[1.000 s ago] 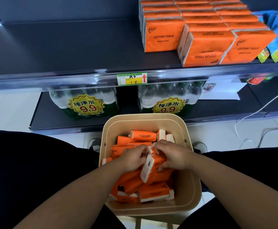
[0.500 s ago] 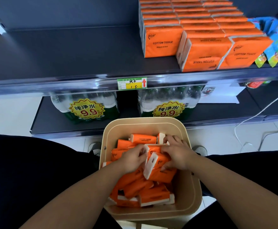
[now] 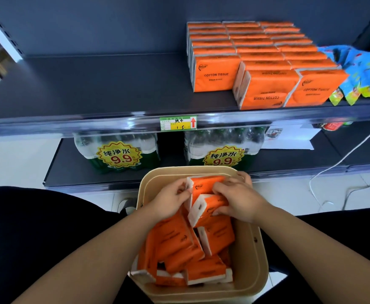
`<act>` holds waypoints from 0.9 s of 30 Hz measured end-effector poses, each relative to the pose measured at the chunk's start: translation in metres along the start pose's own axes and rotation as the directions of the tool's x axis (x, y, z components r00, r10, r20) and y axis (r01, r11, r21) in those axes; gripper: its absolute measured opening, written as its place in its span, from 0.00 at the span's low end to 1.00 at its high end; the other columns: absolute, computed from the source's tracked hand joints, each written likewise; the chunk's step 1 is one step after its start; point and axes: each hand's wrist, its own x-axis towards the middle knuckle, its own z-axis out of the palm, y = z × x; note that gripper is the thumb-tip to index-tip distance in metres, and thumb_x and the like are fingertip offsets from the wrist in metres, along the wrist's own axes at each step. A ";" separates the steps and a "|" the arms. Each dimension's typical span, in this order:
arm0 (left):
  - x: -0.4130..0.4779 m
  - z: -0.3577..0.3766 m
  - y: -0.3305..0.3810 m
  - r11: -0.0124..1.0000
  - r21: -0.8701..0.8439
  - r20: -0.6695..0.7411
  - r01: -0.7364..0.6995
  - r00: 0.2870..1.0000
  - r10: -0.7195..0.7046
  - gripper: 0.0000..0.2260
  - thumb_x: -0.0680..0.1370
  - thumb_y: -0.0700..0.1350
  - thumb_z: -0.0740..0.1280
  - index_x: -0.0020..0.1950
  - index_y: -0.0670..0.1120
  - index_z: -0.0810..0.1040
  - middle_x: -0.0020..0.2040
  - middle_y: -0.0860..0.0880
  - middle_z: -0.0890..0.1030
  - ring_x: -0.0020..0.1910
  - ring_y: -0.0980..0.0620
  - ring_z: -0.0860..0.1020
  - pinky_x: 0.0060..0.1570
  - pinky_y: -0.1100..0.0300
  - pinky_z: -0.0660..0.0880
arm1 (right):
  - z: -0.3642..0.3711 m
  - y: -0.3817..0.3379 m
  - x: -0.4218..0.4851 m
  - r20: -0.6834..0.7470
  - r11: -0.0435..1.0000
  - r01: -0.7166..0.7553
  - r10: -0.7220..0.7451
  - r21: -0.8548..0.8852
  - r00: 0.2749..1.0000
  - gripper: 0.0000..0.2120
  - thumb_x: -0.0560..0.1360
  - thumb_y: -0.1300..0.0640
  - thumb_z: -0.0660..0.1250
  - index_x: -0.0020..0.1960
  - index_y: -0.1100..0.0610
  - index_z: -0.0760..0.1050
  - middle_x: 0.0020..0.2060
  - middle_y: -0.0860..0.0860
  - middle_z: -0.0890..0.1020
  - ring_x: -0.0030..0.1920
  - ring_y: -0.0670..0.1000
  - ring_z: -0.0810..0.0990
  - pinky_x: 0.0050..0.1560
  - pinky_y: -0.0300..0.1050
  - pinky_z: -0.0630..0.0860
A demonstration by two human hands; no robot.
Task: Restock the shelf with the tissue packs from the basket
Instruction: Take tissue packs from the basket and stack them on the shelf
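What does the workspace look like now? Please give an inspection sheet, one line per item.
Surface: dark upper shelf, left part bare.
Job's things: orange tissue packs in rows on the shelf's right; loose packs in the beige basket.
Clutter: blue snack bags beside the rows.
Grippers: left hand and right hand gather a few packs in the basket, fingers closed on them.
Cables: white cable runs to the floor, right.
Surroundings: price tag; bottled water packs on the lower shelf.

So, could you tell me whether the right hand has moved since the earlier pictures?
Yes: the right hand has moved toward the basket's far rim, its fingers now near that rim.
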 end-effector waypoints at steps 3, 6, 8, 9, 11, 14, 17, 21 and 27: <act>0.004 -0.015 0.022 0.998 -0.018 0.003 -0.056 0.998 0.056 0.07 0.81 0.47 0.63 0.58 0.48 0.76 0.47 0.52 0.83 0.46 0.58 0.80 0.52 0.60 0.74 | -0.019 -0.001 0.000 -0.060 1.000 0.023 -0.024 -0.012 0.998 0.21 0.70 0.36 0.68 0.50 0.47 0.64 0.49 0.42 0.77 0.64 0.49 0.67 0.72 0.57 0.43; 0.008 -0.030 0.049 0.991 -0.019 0.005 -0.131 0.991 0.131 0.09 0.82 0.46 0.62 0.59 0.45 0.75 0.53 0.43 0.82 0.51 0.51 0.81 0.56 0.56 0.77 | -0.043 -0.001 0.000 -0.159 0.999 0.034 -0.036 -0.015 0.987 0.21 0.71 0.36 0.67 0.58 0.45 0.67 0.57 0.41 0.77 0.66 0.48 0.65 0.71 0.55 0.44; 0.011 -0.041 0.065 0.985 -0.015 0.010 -0.172 0.985 0.172 0.10 0.82 0.46 0.62 0.61 0.44 0.74 0.56 0.41 0.81 0.56 0.46 0.79 0.60 0.49 0.75 | -0.059 0.000 0.000 -0.232 0.997 0.058 -0.067 -0.045 0.970 0.22 0.72 0.37 0.66 0.61 0.44 0.68 0.58 0.41 0.76 0.65 0.48 0.65 0.69 0.52 0.45; 0.013 -0.047 0.073 0.983 -0.013 0.020 -0.185 0.982 0.185 0.10 0.82 0.45 0.62 0.62 0.44 0.74 0.56 0.42 0.80 0.57 0.46 0.79 0.61 0.49 0.74 | -0.065 0.001 0.000 -0.272 0.995 0.075 -0.090 -0.065 0.958 0.22 0.72 0.37 0.67 0.61 0.45 0.69 0.57 0.41 0.76 0.64 0.48 0.65 0.69 0.51 0.45; 0.016 -0.057 0.089 0.979 -0.013 0.051 -0.202 0.978 0.203 0.09 0.82 0.46 0.62 0.61 0.47 0.74 0.57 0.46 0.81 0.58 0.50 0.79 0.61 0.54 0.75 | -0.077 0.003 -0.001 -0.338 0.989 0.107 -0.135 -0.101 0.932 0.21 0.72 0.38 0.67 0.61 0.45 0.69 0.55 0.42 0.77 0.62 0.49 0.66 0.68 0.53 0.48; 0.021 -0.073 0.114 0.976 -0.044 0.066 -0.215 0.974 0.217 0.09 0.82 0.43 0.61 0.62 0.47 0.73 0.56 0.50 0.80 0.55 0.55 0.77 0.51 0.67 0.73 | -0.096 0.004 0.004 -0.415 0.982 0.115 -0.170 -0.152 0.894 0.21 0.72 0.35 0.63 0.60 0.44 0.68 0.52 0.43 0.78 0.59 0.49 0.68 0.65 0.56 0.54; 0.027 -0.089 0.138 0.973 -0.034 0.048 -0.229 0.972 0.230 0.10 0.83 0.42 0.59 0.64 0.45 0.71 0.56 0.50 0.78 0.55 0.55 0.75 0.48 0.63 0.73 | -0.117 0.002 0.011 -0.508 0.972 0.110 -0.202 -0.205 0.837 0.24 0.71 0.33 0.58 0.60 0.47 0.71 0.48 0.43 0.79 0.57 0.48 0.68 0.61 0.54 0.55; 0.037 -0.114 0.169 0.964 -0.030 0.004 -0.263 0.965 0.264 0.09 0.83 0.41 0.59 0.63 0.48 0.71 0.56 0.51 0.79 0.57 0.55 0.78 0.56 0.62 0.75 | -0.149 -0.005 0.020 -0.590 0.965 0.085 -0.220 -0.249 0.777 0.24 0.70 0.35 0.62 0.60 0.49 0.73 0.50 0.45 0.79 0.57 0.51 0.70 0.60 0.53 0.55; 0.058 -0.136 0.198 0.960 0.041 -0.122 -0.275 0.953 0.278 0.08 0.84 0.42 0.57 0.61 0.52 0.70 0.54 0.51 0.79 0.51 0.55 0.76 0.52 0.56 0.75 | -0.189 -0.010 0.036 -0.633 0.961 0.050 -0.218 -0.273 0.743 0.21 0.70 0.42 0.71 0.59 0.49 0.71 0.52 0.47 0.78 0.58 0.54 0.71 0.61 0.53 0.53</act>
